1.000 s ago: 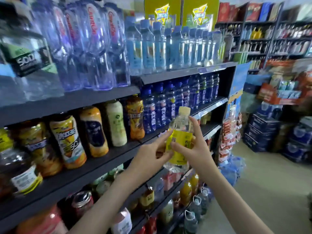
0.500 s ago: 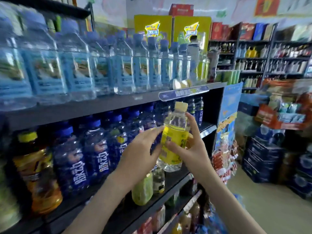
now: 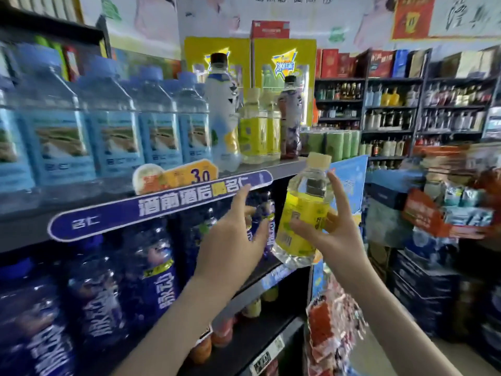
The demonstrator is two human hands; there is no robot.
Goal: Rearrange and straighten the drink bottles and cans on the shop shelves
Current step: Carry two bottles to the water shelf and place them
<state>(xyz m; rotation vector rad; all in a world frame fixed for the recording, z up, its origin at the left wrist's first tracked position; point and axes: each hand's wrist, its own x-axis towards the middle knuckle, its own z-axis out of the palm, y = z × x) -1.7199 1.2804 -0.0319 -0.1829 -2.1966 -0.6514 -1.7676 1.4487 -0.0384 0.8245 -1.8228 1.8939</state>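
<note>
Bottle (image 3: 303,213) looks full, thin-walled, probably slick; right grip (image 3: 334,234) pinches its labelled middle, likely the firmest hold; left grip (image 3: 233,234) spread, holding nothing.

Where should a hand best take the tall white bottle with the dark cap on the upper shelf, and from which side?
Likely around its upper body below the cap, coming from the front. The tall white bottle stands upright at the shelf edge, and blue water bottles and yellow-label bottles stand close on both sides.
</note>
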